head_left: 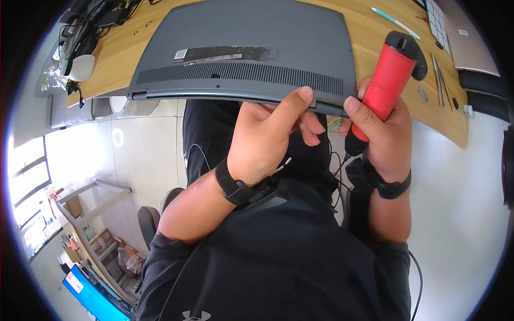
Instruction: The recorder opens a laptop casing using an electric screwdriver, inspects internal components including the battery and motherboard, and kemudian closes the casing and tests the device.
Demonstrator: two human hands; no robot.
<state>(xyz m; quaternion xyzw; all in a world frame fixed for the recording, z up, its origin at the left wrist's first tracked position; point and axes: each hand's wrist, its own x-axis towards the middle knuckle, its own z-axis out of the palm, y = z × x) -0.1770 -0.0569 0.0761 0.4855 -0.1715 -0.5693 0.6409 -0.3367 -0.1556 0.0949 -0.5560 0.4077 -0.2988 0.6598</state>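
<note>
A dark grey laptop [243, 35] lies underside up, with a long vent strip and a worn label, its hinge edge at the desk's front. My left hand [262, 136] grips that edge, thumb on top and fingers curled below. My right hand [384, 136] is wrapped round a red cylindrical tool [388, 75] with black ends and a cable from its lower end, held upright beside the laptop's right corner. Black straps circle both my wrists.
The wooden desk [439, 128] carries cables at back left, a white object [81, 67], a pale green pen [395, 22], thin metal tools [442, 80] and a keyboard [438, 29]. A shelf frame [93, 187] and lit monitor [93, 294] stand at lower left.
</note>
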